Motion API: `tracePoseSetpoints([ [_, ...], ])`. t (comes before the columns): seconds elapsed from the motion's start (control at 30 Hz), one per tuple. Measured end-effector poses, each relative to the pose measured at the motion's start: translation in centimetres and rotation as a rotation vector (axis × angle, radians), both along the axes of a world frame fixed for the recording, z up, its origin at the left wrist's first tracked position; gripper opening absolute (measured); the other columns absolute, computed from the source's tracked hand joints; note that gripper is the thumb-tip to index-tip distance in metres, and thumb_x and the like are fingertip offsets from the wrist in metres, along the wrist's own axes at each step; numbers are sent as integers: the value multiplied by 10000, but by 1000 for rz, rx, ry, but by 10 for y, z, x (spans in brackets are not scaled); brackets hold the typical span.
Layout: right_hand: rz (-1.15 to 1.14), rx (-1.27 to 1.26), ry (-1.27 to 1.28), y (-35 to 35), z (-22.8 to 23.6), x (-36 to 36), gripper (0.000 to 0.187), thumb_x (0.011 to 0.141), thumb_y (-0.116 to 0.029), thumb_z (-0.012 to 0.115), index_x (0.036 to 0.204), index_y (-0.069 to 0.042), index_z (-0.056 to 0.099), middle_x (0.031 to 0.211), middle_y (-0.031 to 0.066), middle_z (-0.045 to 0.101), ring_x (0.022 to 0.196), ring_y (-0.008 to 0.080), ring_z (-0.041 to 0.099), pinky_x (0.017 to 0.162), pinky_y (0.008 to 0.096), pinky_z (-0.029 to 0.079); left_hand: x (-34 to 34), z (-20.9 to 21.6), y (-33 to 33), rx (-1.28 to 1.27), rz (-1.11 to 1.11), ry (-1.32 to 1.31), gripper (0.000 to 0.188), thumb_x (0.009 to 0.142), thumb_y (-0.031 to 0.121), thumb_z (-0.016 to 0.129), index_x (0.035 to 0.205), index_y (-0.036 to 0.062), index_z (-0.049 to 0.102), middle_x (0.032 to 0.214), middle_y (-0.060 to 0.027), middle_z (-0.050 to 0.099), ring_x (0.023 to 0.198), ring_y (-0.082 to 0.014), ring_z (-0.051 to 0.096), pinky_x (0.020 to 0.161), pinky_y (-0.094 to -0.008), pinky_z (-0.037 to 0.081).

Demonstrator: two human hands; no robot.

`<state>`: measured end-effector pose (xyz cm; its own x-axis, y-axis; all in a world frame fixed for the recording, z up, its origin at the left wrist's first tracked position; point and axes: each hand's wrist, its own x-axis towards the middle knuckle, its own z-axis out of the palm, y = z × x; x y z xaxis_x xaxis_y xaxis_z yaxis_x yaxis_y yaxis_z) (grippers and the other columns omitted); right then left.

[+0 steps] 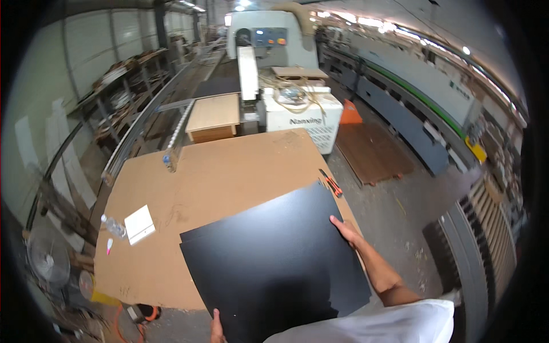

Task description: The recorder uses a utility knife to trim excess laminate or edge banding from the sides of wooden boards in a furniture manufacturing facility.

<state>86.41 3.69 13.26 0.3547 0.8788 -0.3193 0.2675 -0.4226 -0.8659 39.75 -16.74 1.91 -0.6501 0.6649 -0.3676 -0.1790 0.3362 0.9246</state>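
Note:
Flat black panels point(260, 251) lie over the near part of a brown board-topped table point(246, 157); a second edge peeks out at the left corner, so at least two appear stacked. My right hand point(347, 233) grips the right edge, thumb on top and the other fingers mostly hidden below. At the lower left edge my left hand point(217, 328) holds the panels, only its thumb side showing. Just beyond the far right corner lies a red-and-black cutter knife point(331, 184). My white shirt covers part of the near edge.
On the table's left are a white sheet point(140, 224), a clear plastic bottle point(114, 227) and a small white-and-pink item point(109, 246). Behind stand a white machine point(274, 40) and a wooden stack point(213, 117). A brown pallet point(374, 151) and a roller rack point(486, 234) are at right.

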Motion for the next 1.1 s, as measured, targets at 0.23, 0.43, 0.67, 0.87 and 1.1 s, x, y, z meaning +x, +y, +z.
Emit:
tracePoseSetpoints([
  [0.23, -97, 19, -55, -14, 56, 41, 910, 783, -611, 597, 1269, 133, 403, 1137, 253, 571, 1031, 297, 582, 876, 376, 454, 18, 12, 7, 20, -89, -140, 735, 903, 530, 473, 1286, -95, 422, 1285, -212, 504, 1141, -333, 511, 977, -377, 392],
  [0.43, -268, 373, 25, -55, 112, 111, 852, 780, -643, 583, 1193, 90, 445, 1061, 177, 574, 912, 227, 569, 805, 348, 464, 46, 12, 54, 294, -93, -36, 840, 882, 636, 409, 1338, -68, 363, 1334, -177, 450, 1166, -298, 471, 1012, -391, 366],
  [0.67, -228, 673, 131, -47, 124, 217, 948, 683, -758, 592, 1186, 35, 461, 1071, 120, 522, 925, 164, 517, 765, 311, 456, 113, 23, 134, 647, -278, -64, 876, 822, 723, 411, 1324, 5, 389, 1303, -152, 466, 1157, -308, 470, 998, -435, 379],
  [0.87, -146, 976, 297, -17, 64, 277, 1017, 657, -734, 642, 1314, 3, 396, 1180, 75, 528, 1084, 194, 488, 965, 323, 373, 148, -29, 140, 671, -150, 24, 986, 745, 806, 416, 1344, 25, 368, 1357, -135, 410, 1233, -310, 386, 1013, -463, 342],
  [1.1, -13, 912, 447, -28, 32, 303, 1012, 687, -702, 625, 1376, -20, 338, 1343, 67, 452, 1244, 201, 411, 1047, 358, 318, 164, -17, 126, 554, 27, 17, 744, 924, 636, 268, 1405, 71, 308, 1424, -121, 347, 1279, -293, 334, 1083, -446, 223],
])
